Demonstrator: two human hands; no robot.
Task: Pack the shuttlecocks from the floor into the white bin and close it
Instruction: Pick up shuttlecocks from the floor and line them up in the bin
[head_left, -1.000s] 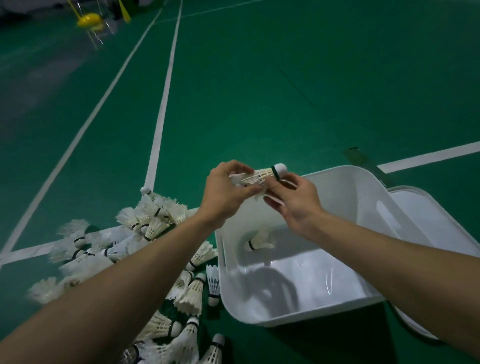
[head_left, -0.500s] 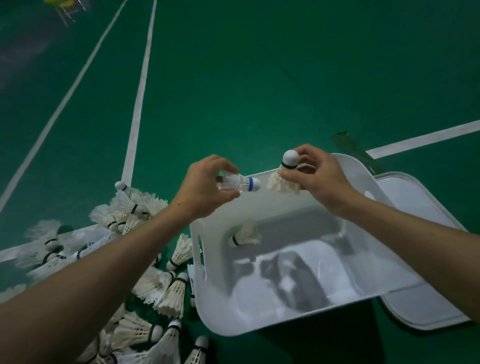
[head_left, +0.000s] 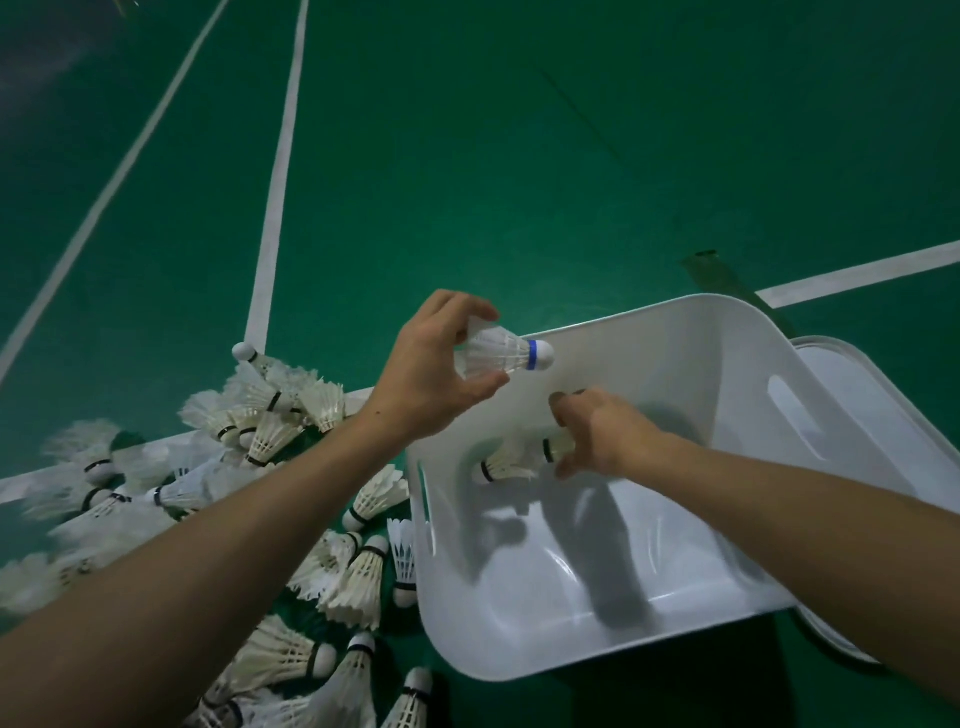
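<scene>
Right hand (head_left: 608, 434) has dropped from the far rim down into the bin (head_left: 701, 332), taking its black-band shuttlecock (head_left: 558, 448) along. Left hand (head_left: 436, 369) has barely moved: up at the bin's far-left corner, thumb and fingers pinching the blue-band shuttlecock (head_left: 506, 354) by the feathers, cork pointing right over the rim.

Hands apart, each closed on its own shuttlecock. Right-hand fingers curl round the black-band one; can't tell if it touches the bin wall yet.

Step in hand, as I read it: set the right one down, then feed in the left.
- Lay it beside the lone shuttlecock (head_left: 498, 467) already lying against the far-left wall, same heading, so they nest rather than cross.
- Release low; feathers look fragile and a drop would probably bounce it.
- Pull the right hand clear before the left comes in.
- Hold by the feather base or cork, no squeezing the skirt.

Count:
- bin: 1, open
- lid (head_left: 883, 395): 1, on the floor just right of the bin, partly hidden behind it
- shuttlecocks in bin: 1 lying, 1 going in
- in left hand: 1
- pile (head_left: 358, 577) on the floor left of the bin: well over a dozen, overlapped and blurred, no exact count

Early in the job; nearly everything is on the floor.
</scene>
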